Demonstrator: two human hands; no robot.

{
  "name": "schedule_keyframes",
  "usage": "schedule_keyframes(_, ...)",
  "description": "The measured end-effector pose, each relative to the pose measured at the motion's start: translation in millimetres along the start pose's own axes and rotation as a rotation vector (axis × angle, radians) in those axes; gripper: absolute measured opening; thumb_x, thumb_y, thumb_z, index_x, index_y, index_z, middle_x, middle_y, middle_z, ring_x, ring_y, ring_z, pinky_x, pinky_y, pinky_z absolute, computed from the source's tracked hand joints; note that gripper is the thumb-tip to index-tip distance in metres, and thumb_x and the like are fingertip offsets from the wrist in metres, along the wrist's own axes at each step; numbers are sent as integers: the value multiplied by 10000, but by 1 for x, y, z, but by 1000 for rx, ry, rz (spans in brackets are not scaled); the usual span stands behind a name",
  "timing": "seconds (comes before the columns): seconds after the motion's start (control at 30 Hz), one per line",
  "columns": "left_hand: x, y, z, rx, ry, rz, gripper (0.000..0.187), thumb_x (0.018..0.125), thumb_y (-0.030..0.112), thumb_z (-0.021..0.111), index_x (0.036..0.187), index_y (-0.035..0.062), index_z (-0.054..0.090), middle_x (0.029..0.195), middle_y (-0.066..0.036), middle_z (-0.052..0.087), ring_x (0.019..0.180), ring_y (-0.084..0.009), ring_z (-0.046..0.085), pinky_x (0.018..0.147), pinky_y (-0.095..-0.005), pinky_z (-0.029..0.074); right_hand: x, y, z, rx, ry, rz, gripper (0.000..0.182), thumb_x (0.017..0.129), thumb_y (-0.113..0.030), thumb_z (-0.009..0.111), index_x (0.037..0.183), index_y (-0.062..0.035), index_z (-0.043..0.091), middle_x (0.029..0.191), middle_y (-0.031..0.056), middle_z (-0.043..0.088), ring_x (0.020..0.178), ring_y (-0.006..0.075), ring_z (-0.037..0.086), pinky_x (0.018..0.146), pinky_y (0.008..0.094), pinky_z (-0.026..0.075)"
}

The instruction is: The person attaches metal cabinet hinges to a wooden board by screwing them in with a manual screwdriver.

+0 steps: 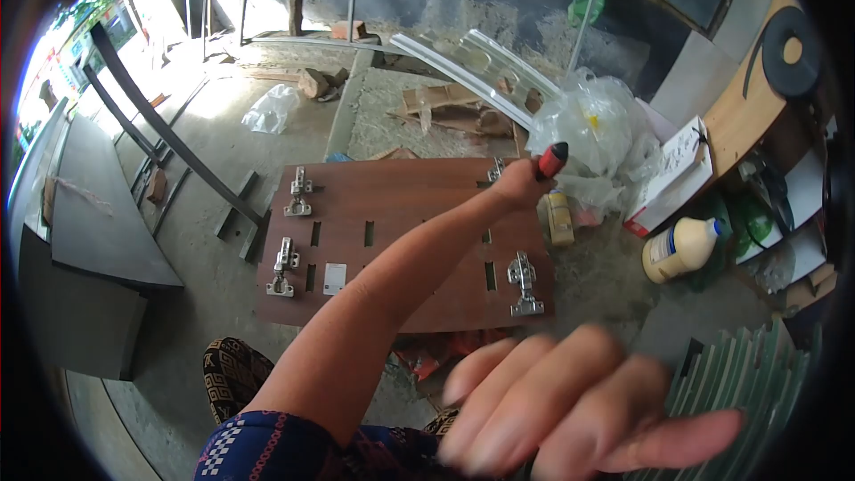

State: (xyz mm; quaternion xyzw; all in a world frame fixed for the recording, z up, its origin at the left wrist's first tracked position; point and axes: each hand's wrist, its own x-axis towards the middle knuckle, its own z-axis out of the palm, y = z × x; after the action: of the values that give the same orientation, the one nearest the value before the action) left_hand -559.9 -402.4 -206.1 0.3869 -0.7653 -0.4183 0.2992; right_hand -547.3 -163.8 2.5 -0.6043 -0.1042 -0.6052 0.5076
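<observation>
My left arm reaches across a brown wooden panel [401,187] that lies flat in front of me. At its far right corner my left hand [519,185] is closed around a red-and-black tool [553,158], close to a metal hinge [495,169] partly hidden by the hand. More metal hinges sit on the panel: one at the upper left [299,191], one at the lower left [283,267] and one at the lower right [523,283]. Near the camera my right hand [570,401], blurred, has loosely bent fingers with the thumb stretched out apart; nothing shows in it.
Right of the panel stand a small yellowish bottle [559,218] and a large cream jug [681,249] with a blue cap. Clear plastic bags [588,125] lie behind. Stacked glass strips [735,383] are at lower right. Dark metal bars [169,116] and grey boards [107,205] stand at left.
</observation>
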Motion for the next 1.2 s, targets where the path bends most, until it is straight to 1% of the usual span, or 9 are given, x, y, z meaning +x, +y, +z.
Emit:
schedule_keyframes(0.4, -1, 0, -6, 20, -5, -1, 424, 778, 317, 713, 1065, 36, 580, 924, -217, 657, 933, -394, 623, 805, -431, 484, -16, 13, 23, 297, -40, -170, 630, 960, -537, 391, 1159, 7, 637, 1169, 319, 582, 1159, 418, 549, 1097, 625, 88)
schedule_keyframes(0.47, -1, 3, -5, 34, -5, 3, 425, 775, 317, 713, 1063, 35, 579, 935, -218, 656, 939, -395, 620, 811, -434, 484, -4, -4, -37, 210, -341, -41, 535, 976, -436, 397, 1213, 11, 569, 1149, 226, 587, 1074, 373, 567, 1014, 555, 231)
schedule_keyframes(0.53, -1, -3, -1, -9, 56, 79, 390, 795, 338, 691, 1035, 40, 616, 915, -207, 664, 899, -364, 638, 809, -424, 483, -2, -10, -67, -46, -162, 24, 481, 989, -390, 400, 1222, 6, 541, 1043, 150, 618, 921, 274, 611, 871, 443, 474)
schedule_keyframes(0.57, 2, -11, 1, 6, 39, 69, 382, 796, 332, 691, 1029, 40, 613, 901, -200, 665, 879, -356, 642, 797, -422, 486, -8, -10, -78, -232, 107, 49, 502, 986, -438, 405, 1211, -21, 570, 983, 144, 642, 876, 226, 620, 824, 417, 495)
schedule_keyframes(0.63, 1, -6, -1, 29, -5, 53, 368, 797, 321, 693, 1016, 38, 608, 874, -186, 668, 839, -340, 649, 774, -417, 492, -15, -15, -128, -1008, 355, 245, 284, 969, -190, 483, 1159, -37, 627, 1124, 144, 636, 1020, 251, 604, 904, 393, 453)
schedule_keyframes(0.77, 2, -9, 4, -43, 3, 111, 342, 796, 302, 687, 993, 38, 597, 820, -167, 663, 787, -323, 656, 727, -408, 501, -31, 2, -192, -1794, 129, 362, 311, 867, -58, 589, 1177, -43, 621, 1124, 167, 626, 1028, 317, 594, 935, 361, 434)
schedule_keyframes(0.97, 1, -2, 4, -26, -14, 87, 307, 808, 257, 680, 981, 22, 584, 808, -139, 668, 756, -253, 678, 692, -384, 516, -46, 11, -215, -1579, 157, 668, 370, 822, -11, 605, 1189, -58, 600, 1054, 170, 625, 955, 343, 614, 828, 387, 473)
schedule_keyframes(1.17, 11, -7, 7, -48, 15, 132, 289, 807, 223, 677, 1021, 42, 602, 864, -127, 666, 813, -254, 641, 752, -366, 489, -34, 19, -210, -1675, 85, 523, 266, 776, 4, 597, 1034, -47, 561, 972, 169, 611, 909, 395, 594, 754, 449, 474)
schedule_keyframes(1.2, 15, -5, 2, -105, 14, 187, 336, 791, 260, 698, 1039, 55, 601, 905, -153, 667, 868, -309, 637, 770, -385, 491, -28, 20, -208, -1701, 88, 485, 255, 782, -9, 590, 1033, -47, 563, 974, 167, 612, 906, 395, 595, 756, 449, 476)
